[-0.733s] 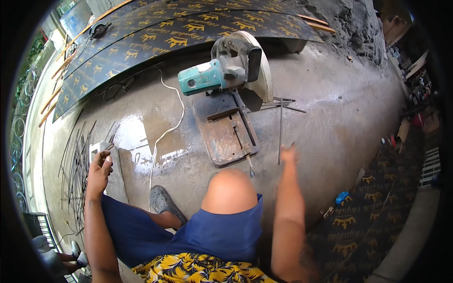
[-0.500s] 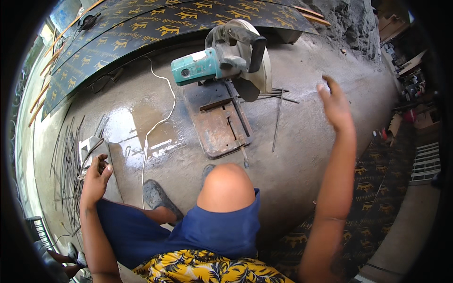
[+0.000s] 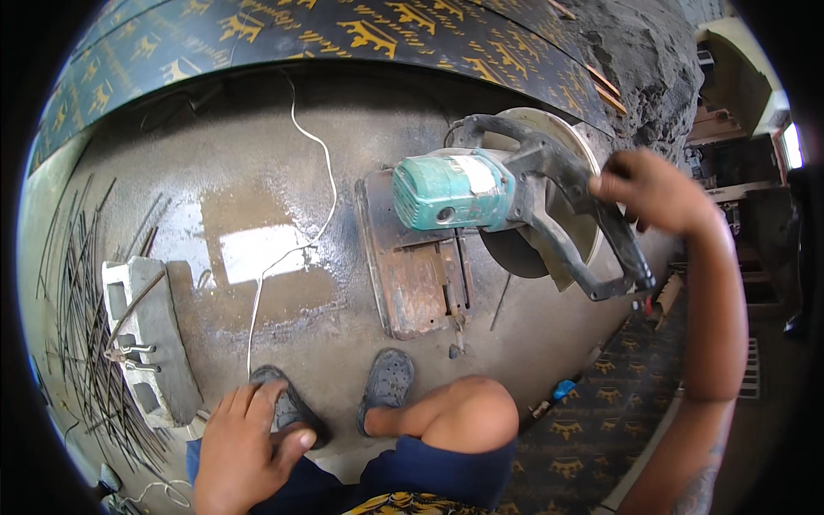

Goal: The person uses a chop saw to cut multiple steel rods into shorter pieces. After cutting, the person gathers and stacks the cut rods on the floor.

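Observation:
A chop saw (image 3: 481,193) with a teal motor and a rusty base (image 3: 412,266) stands on the concrete floor. My right hand (image 3: 648,189) grips the top of its dark handle (image 3: 601,236). My left hand (image 3: 245,442) rests, fingers spread, on my knee, beside my grey shoe (image 3: 287,403). It holds nothing. My other grey shoe (image 3: 386,378) sits just in front of my bent knee (image 3: 468,412).
A grey concrete block (image 3: 150,335) lies at the left, with several thin steel rods (image 3: 81,326) beside and over it. A white cable (image 3: 300,223) runs across the floor. Dark printed boards (image 3: 343,30) line the back, and a similar sheet (image 3: 592,429) lies at the lower right.
My view has closed in on the saw. My right hand went from raised in the air to the saw handle. My left hand came off the rods and back to my knee.

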`<state>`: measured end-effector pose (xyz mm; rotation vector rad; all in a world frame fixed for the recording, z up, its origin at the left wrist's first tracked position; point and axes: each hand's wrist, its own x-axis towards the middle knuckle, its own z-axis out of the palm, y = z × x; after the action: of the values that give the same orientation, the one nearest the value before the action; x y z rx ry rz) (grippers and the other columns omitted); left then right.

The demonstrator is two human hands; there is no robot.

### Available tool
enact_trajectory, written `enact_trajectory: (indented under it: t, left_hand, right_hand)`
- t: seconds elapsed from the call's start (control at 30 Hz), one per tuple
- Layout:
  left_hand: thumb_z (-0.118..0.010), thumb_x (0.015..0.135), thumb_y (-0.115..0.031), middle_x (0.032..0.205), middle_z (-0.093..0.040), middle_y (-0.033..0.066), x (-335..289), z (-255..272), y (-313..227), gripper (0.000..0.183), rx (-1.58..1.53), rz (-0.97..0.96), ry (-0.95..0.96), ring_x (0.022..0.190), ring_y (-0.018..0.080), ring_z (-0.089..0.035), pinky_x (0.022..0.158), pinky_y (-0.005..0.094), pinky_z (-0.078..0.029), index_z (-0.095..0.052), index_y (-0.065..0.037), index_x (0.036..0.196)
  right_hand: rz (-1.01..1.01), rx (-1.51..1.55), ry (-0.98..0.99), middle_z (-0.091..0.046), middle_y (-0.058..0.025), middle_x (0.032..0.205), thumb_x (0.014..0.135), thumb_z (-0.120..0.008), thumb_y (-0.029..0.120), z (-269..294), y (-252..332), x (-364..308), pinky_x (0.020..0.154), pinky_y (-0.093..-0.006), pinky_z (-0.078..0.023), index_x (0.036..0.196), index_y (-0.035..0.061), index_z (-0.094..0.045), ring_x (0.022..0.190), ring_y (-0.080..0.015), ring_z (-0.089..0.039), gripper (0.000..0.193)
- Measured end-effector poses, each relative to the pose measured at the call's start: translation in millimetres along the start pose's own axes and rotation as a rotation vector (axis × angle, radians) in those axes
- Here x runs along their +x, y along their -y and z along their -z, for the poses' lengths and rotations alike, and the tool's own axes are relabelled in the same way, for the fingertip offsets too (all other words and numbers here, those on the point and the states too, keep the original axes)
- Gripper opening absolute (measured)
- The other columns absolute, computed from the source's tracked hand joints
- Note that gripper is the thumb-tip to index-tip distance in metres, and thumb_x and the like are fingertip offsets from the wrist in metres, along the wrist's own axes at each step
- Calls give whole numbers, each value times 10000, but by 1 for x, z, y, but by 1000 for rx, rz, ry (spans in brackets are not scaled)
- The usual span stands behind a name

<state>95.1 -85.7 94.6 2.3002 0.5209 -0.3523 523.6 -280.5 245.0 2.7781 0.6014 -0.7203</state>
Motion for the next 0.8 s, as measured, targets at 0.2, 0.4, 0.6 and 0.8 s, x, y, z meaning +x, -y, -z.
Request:
enact_trajectory:
  t: [0.2, 0.4, 0.6, 0.8]
  left_hand:
    - [-765, 921, -323, 1123, -701, 221, 30, -20, 30, 549, -243, 198, -19, 1055, 418, -664, 930, 477, -530, -612, 12, 1328]
    - [-683, 1011, -219, 1112, -726, 248, -50, -45, 66, 400, -496, 470, -249, 1001, 345, -720, 912, 417, -556, -636, 45, 1307]
    - [-634, 1041, -286, 1119, -735, 240, -276, 39, 122, 375, -368, 791, -48, 1039, 379, -717, 936, 427, -547, -677, 35, 1230]
    - [-630, 1042, -295, 878, -745, 174, -443, 82, 103, 334, -241, 1251, -129, 783, 313, -693, 750, 439, -535, -717, 22, 1102]
  right_hand:
    - [-53, 11, -92, -662, -358, 1260, 896, -785, 380, -45, -27, -12, 1061, -479, -505, 1314, -114, -554, 1237, -468, -640, 687]
    - [-304, 1040, 471, -691, -148, 856, 930, -785, 180, -43, -69, 3, 621, -414, -604, 1064, -24, -627, 679, -260, -695, 291]
    - [-390, 1105, 562, -636, -97, 735, 929, -787, 128, -48, -66, 12, 508, -377, -513, 857, 0, -636, 584, -223, -623, 211]
    - [-319, 1021, 402, -620, -111, 683, 905, -770, 97, -49, -57, 10, 478, -385, -472, 758, -13, -630, 541, -238, -594, 231]
